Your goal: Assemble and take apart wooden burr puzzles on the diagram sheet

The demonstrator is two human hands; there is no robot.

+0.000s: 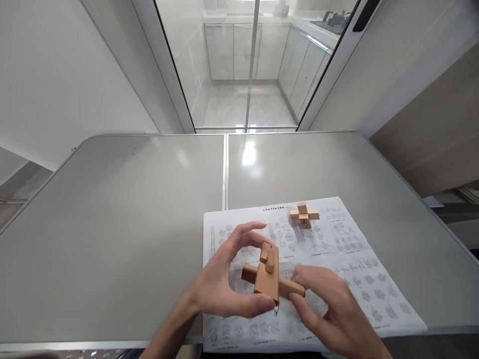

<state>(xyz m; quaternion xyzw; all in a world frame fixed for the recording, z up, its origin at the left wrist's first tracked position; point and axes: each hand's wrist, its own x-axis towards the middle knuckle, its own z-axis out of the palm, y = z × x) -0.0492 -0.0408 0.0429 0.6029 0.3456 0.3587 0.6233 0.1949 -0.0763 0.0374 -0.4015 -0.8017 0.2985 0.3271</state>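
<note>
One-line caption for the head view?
Both hands, left and right, hold a wooden puzzle over a printed sheet.

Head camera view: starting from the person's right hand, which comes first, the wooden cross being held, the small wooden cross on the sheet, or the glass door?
1. Held wooden cross, at the right hand
2. Small wooden cross, farther up the sheet
3. Glass door, beyond the table

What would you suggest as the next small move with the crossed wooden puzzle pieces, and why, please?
Probably slide the upper light-brown wooden bar a little further along. It lies crosswise on the lower wooden bar, the left hand pinches it, and the right hand's fingertips touch the lower bar's end.
</note>
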